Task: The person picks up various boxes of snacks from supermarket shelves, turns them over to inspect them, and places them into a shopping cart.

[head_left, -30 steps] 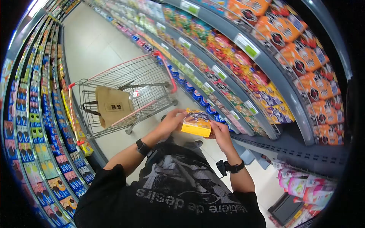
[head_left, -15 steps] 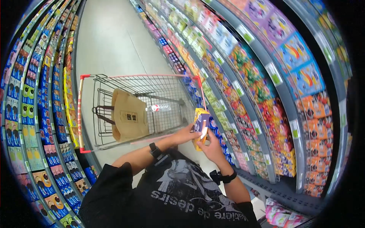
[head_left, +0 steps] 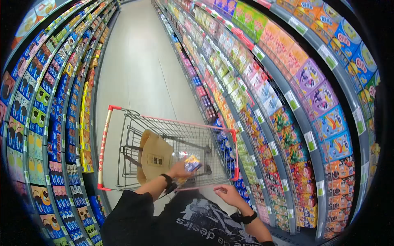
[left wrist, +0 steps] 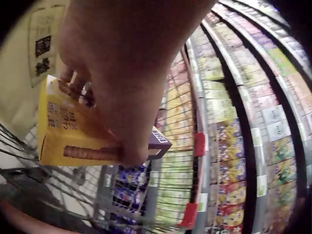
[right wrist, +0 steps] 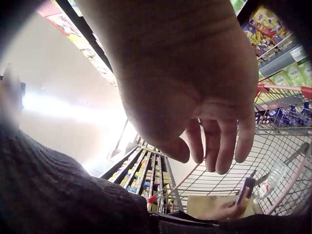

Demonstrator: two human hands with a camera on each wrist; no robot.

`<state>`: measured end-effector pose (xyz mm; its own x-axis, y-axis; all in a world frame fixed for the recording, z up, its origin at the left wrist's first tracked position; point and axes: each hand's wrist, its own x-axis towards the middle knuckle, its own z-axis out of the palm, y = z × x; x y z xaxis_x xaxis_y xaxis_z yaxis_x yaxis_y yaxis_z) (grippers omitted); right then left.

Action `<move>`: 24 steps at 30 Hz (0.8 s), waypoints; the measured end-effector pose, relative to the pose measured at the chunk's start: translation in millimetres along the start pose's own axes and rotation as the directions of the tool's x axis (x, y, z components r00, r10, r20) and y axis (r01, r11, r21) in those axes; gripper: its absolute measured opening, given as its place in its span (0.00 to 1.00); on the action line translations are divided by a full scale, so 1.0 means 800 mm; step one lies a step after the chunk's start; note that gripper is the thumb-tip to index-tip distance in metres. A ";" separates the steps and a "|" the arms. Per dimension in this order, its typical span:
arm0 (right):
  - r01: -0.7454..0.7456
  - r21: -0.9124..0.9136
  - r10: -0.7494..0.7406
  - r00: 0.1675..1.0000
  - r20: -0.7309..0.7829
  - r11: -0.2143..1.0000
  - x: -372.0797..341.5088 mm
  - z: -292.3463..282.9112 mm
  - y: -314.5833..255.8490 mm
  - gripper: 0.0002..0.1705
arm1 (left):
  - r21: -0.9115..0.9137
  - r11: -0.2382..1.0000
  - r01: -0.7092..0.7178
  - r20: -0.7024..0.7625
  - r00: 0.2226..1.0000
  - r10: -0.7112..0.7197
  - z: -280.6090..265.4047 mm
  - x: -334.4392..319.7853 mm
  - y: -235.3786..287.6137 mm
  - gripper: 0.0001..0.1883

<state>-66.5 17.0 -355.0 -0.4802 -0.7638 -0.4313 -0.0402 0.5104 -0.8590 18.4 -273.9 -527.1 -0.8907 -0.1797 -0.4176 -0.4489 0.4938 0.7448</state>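
Left hand: grip closed down on the yellow box, spread only as far as the box sides let it. Thumb along one side, fingers on the opposite side, seen partly from behind the wrist. Box sits tilted in the grip; blurred in the head view, readable in the left wrist view: yellow faces with a biscuit picture, purple at one end.

Right hand: grip slack, holding nothing. Fingers bent a little, side by side, thumb apart from them. It hangs just outside the near right corner of the cart.

Box position: over the cart's near half, just right of the paper bag, close to the bottle. Can't tell from these views how high it is above the wire base.

Edges: left wrist crosses the cart's near rim. Bag takes up the left part of the basket, by the handle; bottle lies beside it. Right end of cart is near the right shelf.

Room: wire base shows between bag and right end. Strip of floor separates handle from left shelf; wide bare aisle on the far side.
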 end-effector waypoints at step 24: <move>-0.088 0.053 0.096 0.978 -0.183 0.995 -0.027 -0.012 0.051 0.12 | 0.464 0.855 0.232 0.100 0.945 -0.311 0.062 0.015 -0.118 0.48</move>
<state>-66.4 58.0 -378.2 -0.6341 -0.6259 -0.4540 0.0488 0.5535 -0.8314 53.7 -280.5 -628.1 -0.6952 -0.2385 -0.6781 -0.5568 0.7754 0.2980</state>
